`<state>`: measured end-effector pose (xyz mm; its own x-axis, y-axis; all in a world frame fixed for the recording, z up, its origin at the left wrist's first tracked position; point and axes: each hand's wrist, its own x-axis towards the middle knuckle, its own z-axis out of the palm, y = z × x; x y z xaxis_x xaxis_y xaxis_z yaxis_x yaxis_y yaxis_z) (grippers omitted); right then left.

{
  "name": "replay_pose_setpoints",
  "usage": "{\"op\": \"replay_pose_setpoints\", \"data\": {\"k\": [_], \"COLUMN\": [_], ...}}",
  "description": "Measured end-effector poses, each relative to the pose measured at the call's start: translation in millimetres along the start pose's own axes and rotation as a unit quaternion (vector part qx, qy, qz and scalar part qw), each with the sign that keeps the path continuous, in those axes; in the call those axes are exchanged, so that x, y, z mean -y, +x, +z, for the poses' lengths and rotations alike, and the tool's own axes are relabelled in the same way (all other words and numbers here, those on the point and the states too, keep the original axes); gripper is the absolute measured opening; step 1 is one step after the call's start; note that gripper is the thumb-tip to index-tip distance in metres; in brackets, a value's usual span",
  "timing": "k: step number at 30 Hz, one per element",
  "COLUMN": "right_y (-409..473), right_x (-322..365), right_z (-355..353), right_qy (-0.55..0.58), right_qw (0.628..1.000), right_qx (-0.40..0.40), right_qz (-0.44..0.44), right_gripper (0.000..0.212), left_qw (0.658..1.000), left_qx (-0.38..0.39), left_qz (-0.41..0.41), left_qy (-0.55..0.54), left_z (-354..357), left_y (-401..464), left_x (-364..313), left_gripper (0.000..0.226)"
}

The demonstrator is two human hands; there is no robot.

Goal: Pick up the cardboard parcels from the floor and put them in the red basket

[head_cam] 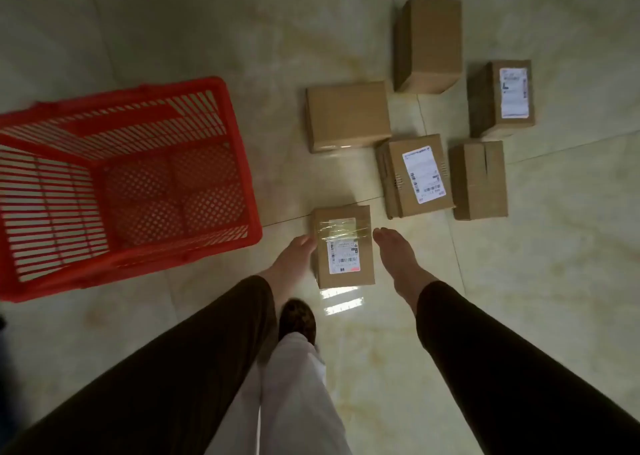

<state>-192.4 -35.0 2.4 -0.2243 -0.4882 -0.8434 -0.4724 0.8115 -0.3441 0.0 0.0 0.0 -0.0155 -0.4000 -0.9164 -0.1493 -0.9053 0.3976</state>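
The red basket [138, 264] stands on the tiled floor at the left, with nothing inside it. Several cardboard parcels lie on the floor to its right. The nearest parcel [343, 246], taped and labelled, sits between my hands. My left hand [294, 258] rests against its left side with fingers extended. My right hand [398, 257] is open just beside its right side, a small gap showing. Farther off lie a plain parcel [348, 116], a labelled parcel [415, 175] and a tall parcel [429, 44].
Two more parcels [479, 180] [502, 97] lie at the right of the group. My leg in white trousers and a dark shoe [298, 319] stand just behind the nearest parcel. The floor is glossy pale tile with a light reflection near the shoe.
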Motion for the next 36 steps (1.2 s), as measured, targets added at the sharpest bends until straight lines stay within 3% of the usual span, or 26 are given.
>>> {"op": "replay_pose_setpoints", "data": {"k": [2, 7, 11, 14, 17, 19, 21, 27, 31, 36], "right_y": [19.2, 62.1, 73.9, 66.1, 47.7, 27.1, 3.1, -73.6, -120.5, -167.5], "right_x": [-8.5, -31.0, -44.9, -45.2, -37.5, -23.9, -6.2, 58.5, 104.2, 147.5], "right_z": [8.1, 32.8, 45.0, 44.9, 34.4, 24.5, 14.7, -5.2, 3.7, 51.8], "right_qy": [0.043, 0.025, 0.057, 0.090, 0.106, 0.107, 0.099, 0.099, 0.102, 0.088], "right_qw": [0.999, 0.997, 0.995, 0.994, 0.994, 0.994, 0.992, 0.981, 0.975, 0.974], "right_qx": [0.004, 0.016, 0.042, 0.017, -0.006, -0.027, -0.056, -0.110, -0.102, -0.065], "right_qz": [0.025, 0.071, 0.064, 0.052, 0.019, -0.009, -0.048, -0.128, -0.171, -0.198], "right_gripper": [0.054, 0.065, 0.048, 0.047, 0.042, 0.028, 0.022, 0.032, 0.029, 0.032], "left_qw": [1.000, 0.997, 0.991, 0.989, 0.990, 0.991, 0.990, 0.982, 0.973, 0.964], "left_qx": [-0.005, 0.009, 0.038, 0.035, 0.031, 0.022, 0.010, -0.033, -0.050, -0.070], "left_qz": [-0.012, -0.063, -0.069, -0.063, -0.032, -0.005, 0.025, 0.075, 0.086, 0.084], "left_qy": [0.004, -0.053, -0.105, -0.127, -0.131, -0.134, -0.137, -0.168, -0.208, -0.244], "left_z": [10.0, 31.6, 45.0, 50.2, 45.6, 41.2, 32.8, -4.4, -45.5, -111.4], "left_y": [21.2, 65.1, 79.1, 74.7, 43.1, 20.0, -6.4, -84.0, -129.9, -165.0], "left_x": [7.4, 34.9, 46.6, 46.2, 28.0, 13.2, -4.9, -50.7, -67.3, -52.6], "left_gripper": [0.052, 0.062, 0.049, 0.056, 0.037, 0.028, 0.033, 0.042, 0.045, 0.034]}}
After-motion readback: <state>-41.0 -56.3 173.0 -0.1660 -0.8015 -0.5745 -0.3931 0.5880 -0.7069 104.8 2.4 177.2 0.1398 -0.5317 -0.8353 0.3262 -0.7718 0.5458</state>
